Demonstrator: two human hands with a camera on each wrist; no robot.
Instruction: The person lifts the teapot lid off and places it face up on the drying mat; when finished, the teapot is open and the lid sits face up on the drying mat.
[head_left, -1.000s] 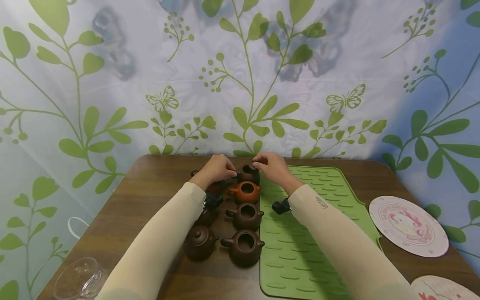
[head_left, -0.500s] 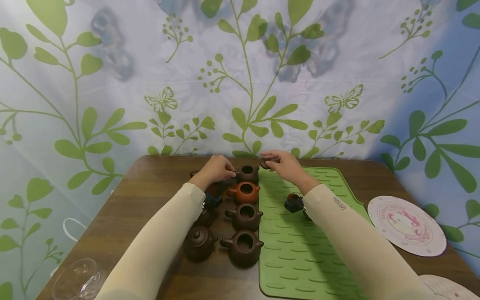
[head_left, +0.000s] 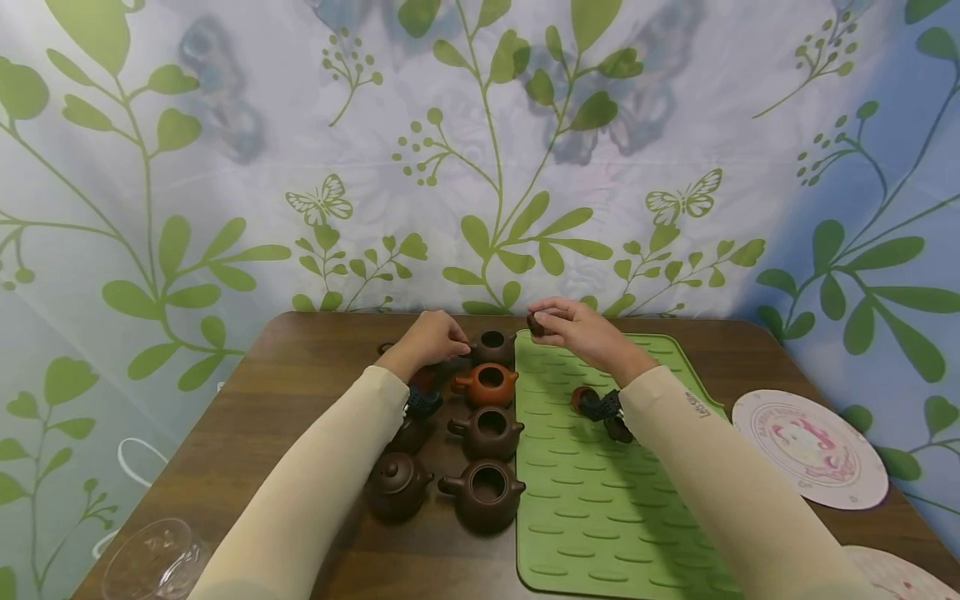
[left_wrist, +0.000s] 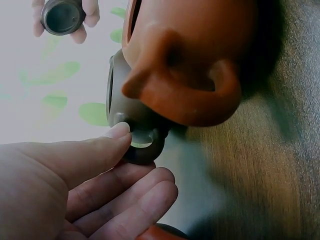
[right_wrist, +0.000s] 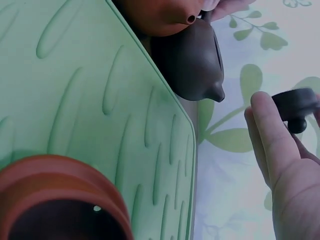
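Observation:
My left hand point(head_left: 432, 340) pinches the handle of a small dark brown teapot point(head_left: 492, 343) at the far end of a row; the left wrist view shows thumb and fingertips at that handle point(left_wrist: 142, 155). The teapot stands without a lid, its round mouth showing. In my right hand point(head_left: 581, 329) is a dark teapot lid point(right_wrist: 296, 104), held by its edge above the mat's far left corner, knob downward in the right wrist view. An orange teapot point(head_left: 489, 385) and two dark brown teapots point(head_left: 489, 433) point(head_left: 487, 496), all lidless, continue the row toward me.
A green ridged mat point(head_left: 570, 517) lies right of the row, bearing an upturned orange lid point(right_wrist: 100, 182) and a dark piece point(head_left: 619, 428). Left stands a lidded teapot point(head_left: 397, 483), others partly hidden behind my left arm. Round placemats point(head_left: 810, 450) lie right; a clear plastic container point(head_left: 153, 558) sits front left.
My right hand has lifted the dark lid off the far teapot and moved right with it, tilting it. The left hand has stayed at the teapot's handle.

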